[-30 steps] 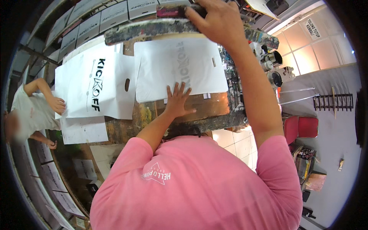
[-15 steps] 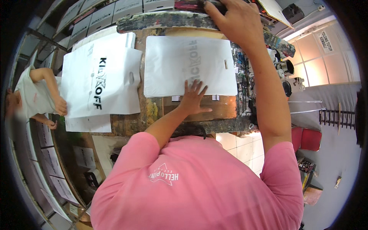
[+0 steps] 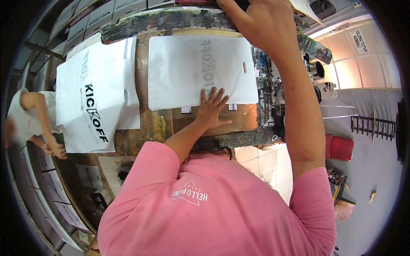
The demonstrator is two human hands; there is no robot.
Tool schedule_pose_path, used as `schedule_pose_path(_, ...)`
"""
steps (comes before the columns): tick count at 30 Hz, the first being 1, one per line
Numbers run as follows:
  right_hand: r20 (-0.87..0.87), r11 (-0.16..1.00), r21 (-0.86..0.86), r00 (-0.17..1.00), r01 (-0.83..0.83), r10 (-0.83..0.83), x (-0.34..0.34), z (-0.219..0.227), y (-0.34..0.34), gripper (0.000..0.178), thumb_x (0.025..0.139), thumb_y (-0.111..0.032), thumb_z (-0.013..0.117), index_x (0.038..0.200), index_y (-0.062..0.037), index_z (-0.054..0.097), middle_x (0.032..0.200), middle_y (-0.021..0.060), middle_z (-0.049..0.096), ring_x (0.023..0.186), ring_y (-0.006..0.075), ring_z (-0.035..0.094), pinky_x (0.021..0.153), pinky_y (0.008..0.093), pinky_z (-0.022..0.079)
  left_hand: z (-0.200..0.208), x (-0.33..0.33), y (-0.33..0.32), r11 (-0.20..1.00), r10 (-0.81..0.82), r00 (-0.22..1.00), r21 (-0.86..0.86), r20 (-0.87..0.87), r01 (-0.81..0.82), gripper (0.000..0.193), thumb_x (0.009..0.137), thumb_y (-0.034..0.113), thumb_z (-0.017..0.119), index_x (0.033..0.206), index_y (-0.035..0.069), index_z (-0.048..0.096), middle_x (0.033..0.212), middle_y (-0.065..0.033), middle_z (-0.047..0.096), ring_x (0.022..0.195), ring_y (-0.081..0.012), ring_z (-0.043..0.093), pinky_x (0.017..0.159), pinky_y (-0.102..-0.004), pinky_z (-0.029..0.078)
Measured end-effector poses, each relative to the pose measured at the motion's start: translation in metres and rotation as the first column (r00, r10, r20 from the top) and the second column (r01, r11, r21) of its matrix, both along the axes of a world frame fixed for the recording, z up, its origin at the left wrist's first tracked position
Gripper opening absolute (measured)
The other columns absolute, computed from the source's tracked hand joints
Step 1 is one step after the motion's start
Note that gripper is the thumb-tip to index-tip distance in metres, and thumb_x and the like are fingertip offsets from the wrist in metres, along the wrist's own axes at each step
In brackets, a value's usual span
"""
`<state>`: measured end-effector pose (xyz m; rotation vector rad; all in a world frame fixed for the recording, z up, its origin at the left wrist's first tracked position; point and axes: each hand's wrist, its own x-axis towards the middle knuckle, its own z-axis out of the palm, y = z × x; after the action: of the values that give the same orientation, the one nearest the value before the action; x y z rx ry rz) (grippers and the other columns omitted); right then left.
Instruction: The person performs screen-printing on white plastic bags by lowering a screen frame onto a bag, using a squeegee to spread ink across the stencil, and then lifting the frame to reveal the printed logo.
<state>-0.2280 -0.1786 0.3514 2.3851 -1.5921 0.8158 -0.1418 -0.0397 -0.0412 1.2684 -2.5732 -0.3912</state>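
Observation:
My left hand (image 3: 212,109) lies flat with fingers spread on the near edge of a stack of white plastic bags (image 3: 175,68). Dark lettering shows faintly through the top bag, and a handle slot sits near its right end. Reaching over the far side, my right hand (image 3: 267,23) overlaps a thick, paint-crusted wooden bar (image 3: 171,20). Its thumb curves around something dark, but the picture's top edge cuts off the fingers, so what they grip cannot be made out. Left of the stack lies a loose pile of printed white bags (image 3: 113,94).
A co-worker's hands (image 3: 55,149) are at the left pile's lower corner. Boxes or bags fill racks (image 3: 68,213) on the left. Paint cans (image 3: 317,70) stand right of the stained wooden table (image 3: 158,123). A red chair (image 3: 340,147) is by the right wall.
The view has shifted, so the table sits further left. On the left pile, the top printed bag has turned aslant, and the co-worker's hands are lower. My left hand stays on the stack.

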Motion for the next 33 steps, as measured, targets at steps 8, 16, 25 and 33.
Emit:
schedule_pose_path(8, 0.000, 0.999, 0.016, 1.000, 0.029, -0.029, 0.002, 0.002, 0.003, 0.046, 0.091, -0.045, 0.061, 0.089, 0.0005, 0.071, 0.088, 0.0208, 0.071, 0.090, 0.0368, 0.065, 0.092, 0.0474, 0.044, -0.002, -0.001, 0.005, 1.000, 0.001, 0.999, -0.023, -0.037, -0.002, 0.108, 0.079, 0.088, 0.055, 0.160, 0.019, 0.041, 0.170, -0.0134, 0.027, 0.158, -0.0412, 0.015, 0.120, -0.0771, 0.000)
schedule_pose_path(16, 0.018, 0.999, -0.007, 0.999, 0.036, -0.036, 0.006, 0.001, 0.011, 0.043, 0.089, -0.042, 0.064, 0.088, 0.0007, 0.070, 0.085, 0.0222, 0.069, 0.090, 0.0396, 0.066, 0.091, 0.0504, 0.045, -0.004, -0.002, 0.004, 0.996, -0.028, 0.998, -0.081, -0.059, 0.024, 0.111, 0.078, 0.087, 0.056, 0.163, 0.019, 0.033, 0.170, -0.0153, 0.025, 0.158, -0.0401, 0.015, 0.119, -0.0772, 0.001)
schedule_pose_path(25, -0.253, 0.892, 0.369, 0.895, -0.262, 0.368, -0.044, -0.109, 0.054, 0.049, 0.090, -0.040, 0.071, 0.128, -0.0103, 0.063, 0.107, 0.0166, 0.065, 0.104, 0.0366, 0.063, 0.087, 0.0507, 0.048, 0.199, 0.128, 0.021, 0.800, 0.600, -0.184, 0.582, -0.779, 0.145, 0.108, 0.082, 0.078, 0.046, 0.161, 0.006, 0.031, 0.160, -0.0187, 0.041, 0.146, -0.0336, 0.040, 0.123, -0.0526, 0.031)
schedule_pose_path(33, -0.026, 0.885, 0.358, 0.944, -0.298, 0.329, -0.035, -0.281, -0.051, 0.041, 0.089, -0.021, 0.072, 0.129, -0.0186, 0.061, 0.106, 0.0115, 0.066, 0.102, 0.0349, 0.065, 0.084, 0.0486, 0.057, 0.092, 0.159, 0.083, 0.068, 0.935, -0.354, 0.972, 0.017, 0.225, 0.135, 0.078, 0.101, 0.035, 0.165, 0.004, 0.001, 0.163, -0.0263, 0.029, 0.145, -0.0446, 0.039, 0.115, -0.0605, 0.037)
